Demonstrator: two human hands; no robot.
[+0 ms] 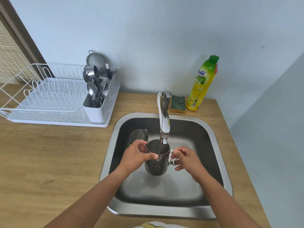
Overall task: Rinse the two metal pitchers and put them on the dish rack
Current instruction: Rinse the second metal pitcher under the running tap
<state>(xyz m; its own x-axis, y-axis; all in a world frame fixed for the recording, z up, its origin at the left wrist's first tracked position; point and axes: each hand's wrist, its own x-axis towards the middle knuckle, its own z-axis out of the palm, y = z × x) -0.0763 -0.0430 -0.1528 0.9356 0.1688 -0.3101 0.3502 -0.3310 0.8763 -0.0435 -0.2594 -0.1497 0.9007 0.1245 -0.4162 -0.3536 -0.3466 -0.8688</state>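
I hold a shiny metal pitcher upright over the steel sink, its mouth right under the faucet spout. My left hand wraps the pitcher's left side near the pouring lip. My right hand pinches its handle on the right. A second metal pitcher stands in the sink at the back left, just behind my left hand. The white wire dish rack sits on the wooden counter to the left of the sink.
The rack's cutlery caddy holds several spoons and forks, with a metal cup and a strainer behind it. A green sponge and a yellow dish soap bottle stand behind the sink by the wall.
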